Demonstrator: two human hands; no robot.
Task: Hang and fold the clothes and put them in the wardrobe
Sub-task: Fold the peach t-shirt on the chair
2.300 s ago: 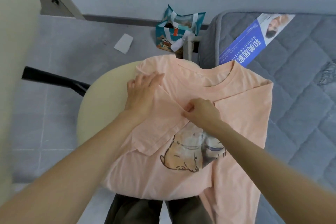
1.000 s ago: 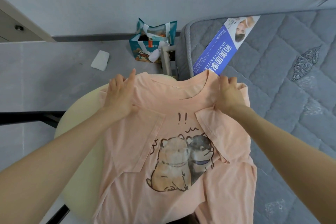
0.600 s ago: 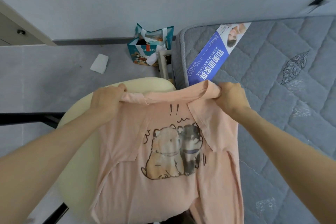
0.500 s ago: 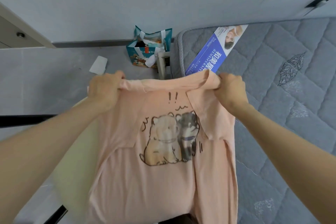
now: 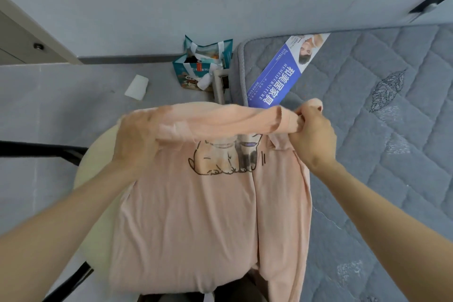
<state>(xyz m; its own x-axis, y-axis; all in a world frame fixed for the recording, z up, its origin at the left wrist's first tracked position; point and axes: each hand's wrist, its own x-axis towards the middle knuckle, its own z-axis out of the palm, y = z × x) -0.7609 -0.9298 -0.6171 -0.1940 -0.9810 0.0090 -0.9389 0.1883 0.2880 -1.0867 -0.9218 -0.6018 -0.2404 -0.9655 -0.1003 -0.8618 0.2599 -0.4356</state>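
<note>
The fold of the peach T-shirt (image 5: 191, 216) is looking roughly midway, judging by how it lies: both sleeves are sitting tucked in toward the middle, narrowing the body to a long panel, and the top edge is being brought over toward the hem, so the lengthwise fold is not yet laid flat, and carrying the shirt to the wardrobe (which is not showing anywhere here) is remaining, as are any other clothes. The left hand (image 5: 137, 140) is gripping the left end of the rolled-over top edge, its fingers closed around the cloth though blurred; the right hand (image 5: 311, 137) is pinching the right end, with its fingers (image 5: 316, 108) curled tight on a bunch of fabric. The shirt is lying over a round cream stool seat (image 5: 98, 203), just beside the grey quilted mattress (image 5: 382, 130), with its lower part hanging past the seat's near edge. The fabric is looking thin, soft and limp, sagging between the hands, and a cartoon print of two animals (image 5: 223, 159) is half hidden under the folded edge. I would judge that such slack cloth is going to slip out of line easily.
</note>
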